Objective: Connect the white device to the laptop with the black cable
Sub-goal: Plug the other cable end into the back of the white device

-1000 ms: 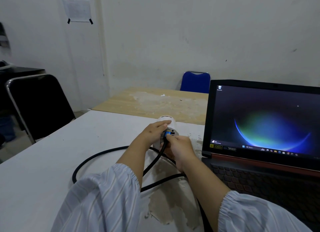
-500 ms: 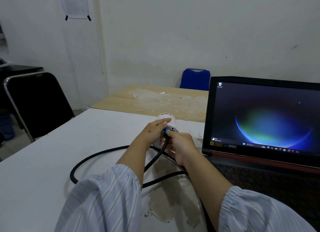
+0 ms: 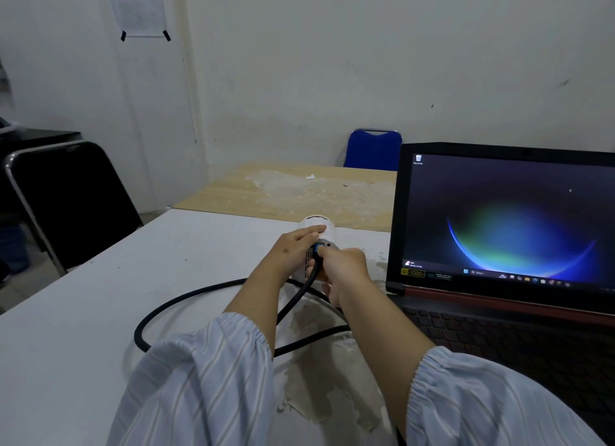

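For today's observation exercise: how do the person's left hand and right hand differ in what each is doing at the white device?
The left hand lies flat over the white cylindrical device, steadying it; the right hand pinches the blue plug of the thick black cable at the device's rear. The left grip is on the device, the right on the cable. Both wear striped sleeves.

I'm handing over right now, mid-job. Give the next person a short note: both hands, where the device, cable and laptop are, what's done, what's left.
Left hand: wrapped over the white device, steadying it on the white table.
Right hand: pinching the blue-tipped plug of the black cable at the device's rear port.
Laptop: open and switched on, just right of the device.
Cable: loops across the table toward the person.
Done: plug brought to the device port; whether it is fully seated cannot be told.
Left: confirm that seating; find the cable's other end, which is out of sight, and plug it into the laptop.
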Demonstrator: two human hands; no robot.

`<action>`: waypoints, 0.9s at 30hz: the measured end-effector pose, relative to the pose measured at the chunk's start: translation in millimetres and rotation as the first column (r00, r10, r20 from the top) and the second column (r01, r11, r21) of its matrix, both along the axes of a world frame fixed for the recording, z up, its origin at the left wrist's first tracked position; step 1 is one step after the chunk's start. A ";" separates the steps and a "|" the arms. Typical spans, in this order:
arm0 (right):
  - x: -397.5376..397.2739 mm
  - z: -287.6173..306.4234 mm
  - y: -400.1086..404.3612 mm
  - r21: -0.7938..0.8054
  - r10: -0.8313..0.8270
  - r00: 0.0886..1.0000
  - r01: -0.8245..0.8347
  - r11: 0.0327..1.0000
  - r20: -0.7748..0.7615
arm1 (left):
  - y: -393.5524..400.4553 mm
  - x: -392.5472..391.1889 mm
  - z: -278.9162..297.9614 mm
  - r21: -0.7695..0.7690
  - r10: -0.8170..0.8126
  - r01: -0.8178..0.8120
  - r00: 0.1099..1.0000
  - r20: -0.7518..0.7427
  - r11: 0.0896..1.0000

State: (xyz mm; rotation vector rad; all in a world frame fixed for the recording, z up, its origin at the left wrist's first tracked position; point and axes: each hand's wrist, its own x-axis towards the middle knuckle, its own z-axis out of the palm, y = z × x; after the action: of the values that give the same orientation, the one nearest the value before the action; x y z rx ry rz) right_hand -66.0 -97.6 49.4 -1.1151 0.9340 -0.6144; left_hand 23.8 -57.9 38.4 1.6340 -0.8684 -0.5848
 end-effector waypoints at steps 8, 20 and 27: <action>11.9 1.0 -7.0 0.059 -0.032 0.999 0.032 0.998 -0.009 | 0.0 -1.6 2.6 -0.012 0.024 -0.024 1.000 -0.006 1.000; 13.0 6.1 -14.9 0.053 0.008 0.994 -0.002 0.999 -0.111 | -1.4 0.7 3.5 0.018 0.023 -0.024 1.000 0.016 1.000; -1.7 -5.7 -27.2 -0.278 -0.035 0.979 -0.023 0.960 -0.202 | 1.5 8.9 6.1 0.146 -0.008 -0.004 0.997 0.080 0.989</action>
State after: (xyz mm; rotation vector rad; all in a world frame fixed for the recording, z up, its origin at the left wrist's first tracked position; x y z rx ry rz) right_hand -67.7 -124.8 43.7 -1.4505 1.0494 -0.6582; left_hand 32.7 -56.4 44.5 1.8002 -0.9032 -0.5989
